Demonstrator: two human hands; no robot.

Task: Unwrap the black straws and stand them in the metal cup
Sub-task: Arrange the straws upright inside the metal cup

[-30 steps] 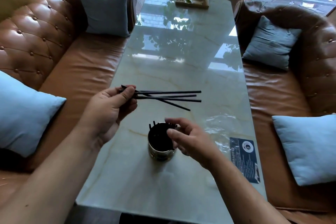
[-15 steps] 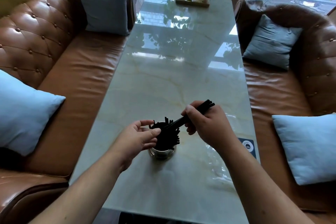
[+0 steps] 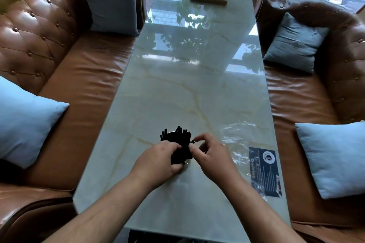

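progress: straws [image 3: 177,136] stand in cup [image 3: 186,162], job looks nearly done | hands: my left hand [image 3: 158,161] grips cup, my right hand [image 3: 211,156] pinches one straw | wrapper [image 3: 237,138] lies empty

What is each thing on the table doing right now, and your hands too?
metal cup: upright on the table, mostly hidden.
black straws: unwrapped, standing in the cup.
left hand: holds the cup.
right hand: pinches one straw's tip.
clear wrapper: lying loose on the table.

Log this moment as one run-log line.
black straws: standing in metal cup | left hand: grips cup | right hand: pinches one straw tip | clear wrapper: on table, right of cup
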